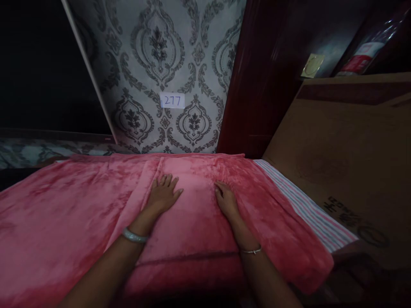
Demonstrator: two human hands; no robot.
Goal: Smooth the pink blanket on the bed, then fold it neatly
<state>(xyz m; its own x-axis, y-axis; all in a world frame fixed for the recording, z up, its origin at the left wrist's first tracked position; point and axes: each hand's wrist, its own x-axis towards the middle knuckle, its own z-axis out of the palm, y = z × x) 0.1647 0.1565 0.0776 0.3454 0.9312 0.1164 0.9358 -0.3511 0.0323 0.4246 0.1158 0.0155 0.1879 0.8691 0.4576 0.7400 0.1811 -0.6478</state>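
A pink plush blanket [189, 222] lies spread in front of me, with a folded layer along its middle. My left hand [163, 194] rests flat on that layer, fingers spread and palm down. To the right, my right hand [227, 200] touches the same blanket, its fingers slightly bent and lying close together, the thumb a little apart. Neither hand shows any cloth gripped in it. A crease [189, 256] runs across the blanket nearer to me, between my forearms.
Striped cloth [305, 205] shows beyond the blanket's right edge, beside a large cardboard box [346, 149]. A bottle [364, 55] and a small yellowish packet [313, 65] are behind the box. A dark screen [51, 72] stands at left; a paper marked 277 [172, 100] is on the patterned wall.
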